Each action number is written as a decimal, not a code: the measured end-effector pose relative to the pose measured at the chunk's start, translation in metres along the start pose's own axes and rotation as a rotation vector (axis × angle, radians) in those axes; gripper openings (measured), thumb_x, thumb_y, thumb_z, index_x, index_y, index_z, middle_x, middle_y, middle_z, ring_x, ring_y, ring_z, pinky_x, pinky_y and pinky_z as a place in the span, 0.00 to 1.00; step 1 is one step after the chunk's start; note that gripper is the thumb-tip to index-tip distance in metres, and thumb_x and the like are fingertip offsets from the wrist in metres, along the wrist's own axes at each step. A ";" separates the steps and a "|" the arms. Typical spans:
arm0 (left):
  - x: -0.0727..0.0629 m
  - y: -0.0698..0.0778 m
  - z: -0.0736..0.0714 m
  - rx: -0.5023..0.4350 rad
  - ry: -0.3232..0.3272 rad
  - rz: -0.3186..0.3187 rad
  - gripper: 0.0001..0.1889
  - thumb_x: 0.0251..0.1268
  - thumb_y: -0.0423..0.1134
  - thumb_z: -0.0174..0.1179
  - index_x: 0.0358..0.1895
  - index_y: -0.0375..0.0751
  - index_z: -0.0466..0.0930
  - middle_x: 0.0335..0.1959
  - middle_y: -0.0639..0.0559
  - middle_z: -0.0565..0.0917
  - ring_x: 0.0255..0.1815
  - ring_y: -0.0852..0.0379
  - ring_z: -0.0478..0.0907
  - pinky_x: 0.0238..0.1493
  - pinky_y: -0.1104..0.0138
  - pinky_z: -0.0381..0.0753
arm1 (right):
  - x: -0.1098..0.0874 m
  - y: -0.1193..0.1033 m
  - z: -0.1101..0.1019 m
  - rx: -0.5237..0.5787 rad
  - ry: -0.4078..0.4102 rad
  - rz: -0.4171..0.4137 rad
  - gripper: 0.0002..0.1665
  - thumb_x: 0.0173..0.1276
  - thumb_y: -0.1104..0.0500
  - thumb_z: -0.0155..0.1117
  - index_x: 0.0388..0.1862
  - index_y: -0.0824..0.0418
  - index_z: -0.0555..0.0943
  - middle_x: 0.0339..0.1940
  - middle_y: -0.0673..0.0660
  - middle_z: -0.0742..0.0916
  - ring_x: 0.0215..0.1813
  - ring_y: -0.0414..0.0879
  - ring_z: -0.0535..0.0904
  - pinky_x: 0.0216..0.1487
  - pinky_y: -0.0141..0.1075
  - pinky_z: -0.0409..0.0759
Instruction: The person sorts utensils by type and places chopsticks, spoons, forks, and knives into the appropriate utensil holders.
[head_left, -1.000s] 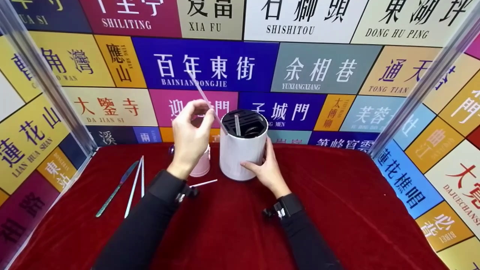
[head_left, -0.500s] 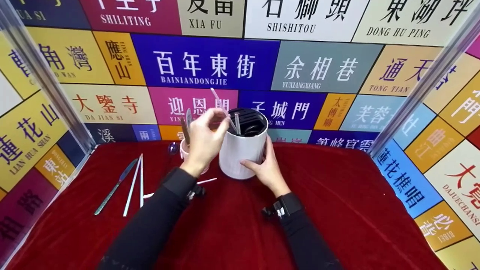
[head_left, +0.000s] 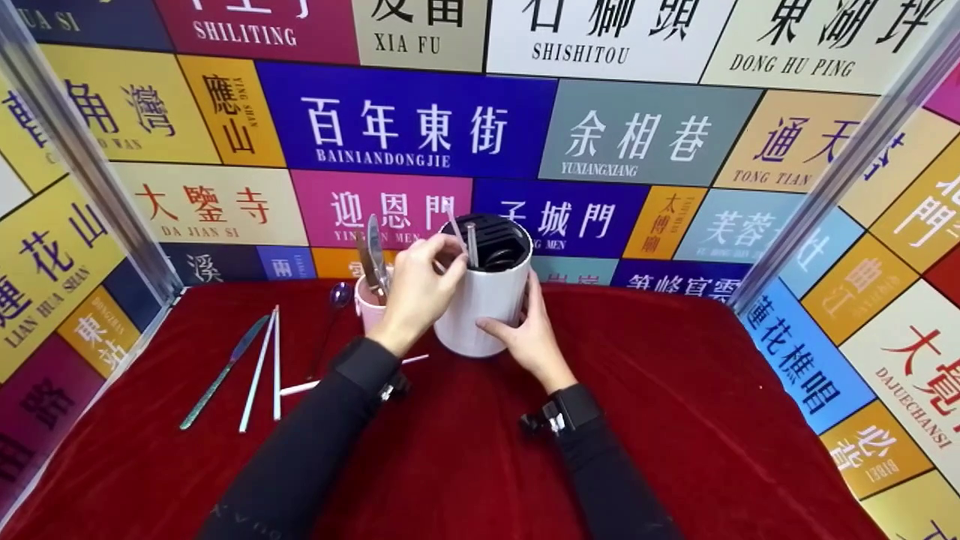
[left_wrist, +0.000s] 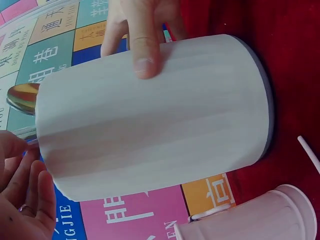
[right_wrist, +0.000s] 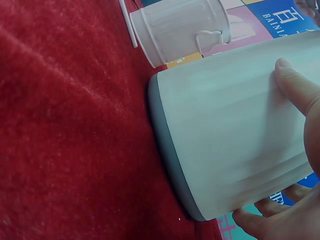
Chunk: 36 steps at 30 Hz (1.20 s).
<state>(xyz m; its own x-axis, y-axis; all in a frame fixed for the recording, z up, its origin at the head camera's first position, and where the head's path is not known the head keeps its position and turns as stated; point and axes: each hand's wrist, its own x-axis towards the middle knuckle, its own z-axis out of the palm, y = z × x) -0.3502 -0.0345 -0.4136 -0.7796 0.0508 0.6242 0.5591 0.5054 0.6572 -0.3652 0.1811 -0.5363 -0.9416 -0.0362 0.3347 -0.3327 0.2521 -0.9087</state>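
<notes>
At the rim of a tall white cylindrical holder (head_left: 471, 319), the left hand (head_left: 424, 279) pinches a thin translucent pinkish stick (head_left: 454, 227)

On the red velvety cloth (head_left: 637, 465) the holder stands upright, near the far edge; the left thumb and forefinger close on the stick, the other fingers bent; the right hand (head_left: 532, 334) grips the holder's right side, thumb across the front, fingers curled round behind.

The stick's long axis is steep, its free top tipped slightly left, its lower end running down to the mouth, where fingers partly hide it; the holder's long axis is vertical, mouth upward.

The holder's wall is smooth and matte, above a grey base band; its black slotted insert (head_left: 495, 226) bears a clear straight rod (head_left: 472, 246), upright, and a black looped piece (head_left: 507, 259); just left stands a pale pink handled cup (head_left: 369, 304) with a shiny metal knife (head_left: 375, 244) in it; farther left lie a dark glossy-bowled spoon (head_left: 340, 295), two slender pale straight sticks (head_left: 259, 367) and a blue-bladed table knife with a glittery green handle (head_left: 223, 373), its blade pointing away from the person.
</notes>
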 end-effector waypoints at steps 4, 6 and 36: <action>-0.002 -0.002 0.002 0.050 -0.020 0.017 0.07 0.76 0.38 0.69 0.48 0.41 0.92 0.43 0.47 0.93 0.44 0.48 0.88 0.47 0.59 0.87 | -0.001 0.000 0.000 -0.007 0.000 0.009 0.77 0.59 0.49 0.91 0.94 0.44 0.46 0.91 0.52 0.63 0.87 0.51 0.66 0.84 0.55 0.72; -0.003 -0.003 0.003 0.054 -0.027 0.033 0.07 0.77 0.38 0.68 0.48 0.41 0.92 0.45 0.46 0.92 0.44 0.49 0.88 0.48 0.60 0.87 | 0.000 0.000 -0.001 -0.003 -0.001 0.011 0.77 0.60 0.49 0.91 0.94 0.43 0.47 0.91 0.51 0.64 0.86 0.51 0.67 0.84 0.54 0.73; -0.032 -0.025 -0.026 0.098 -0.114 -0.076 0.11 0.78 0.40 0.69 0.54 0.39 0.92 0.43 0.45 0.93 0.43 0.46 0.89 0.50 0.55 0.89 | 0.000 0.000 0.000 -0.011 0.000 0.008 0.77 0.59 0.50 0.91 0.94 0.43 0.47 0.92 0.51 0.61 0.89 0.50 0.62 0.86 0.55 0.70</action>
<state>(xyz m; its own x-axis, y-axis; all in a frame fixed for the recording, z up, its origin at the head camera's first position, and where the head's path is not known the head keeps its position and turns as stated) -0.3318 -0.0711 -0.4388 -0.8488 0.1040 0.5184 0.4714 0.5929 0.6529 -0.3652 0.1812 -0.5360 -0.9444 -0.0343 0.3271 -0.3243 0.2628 -0.9087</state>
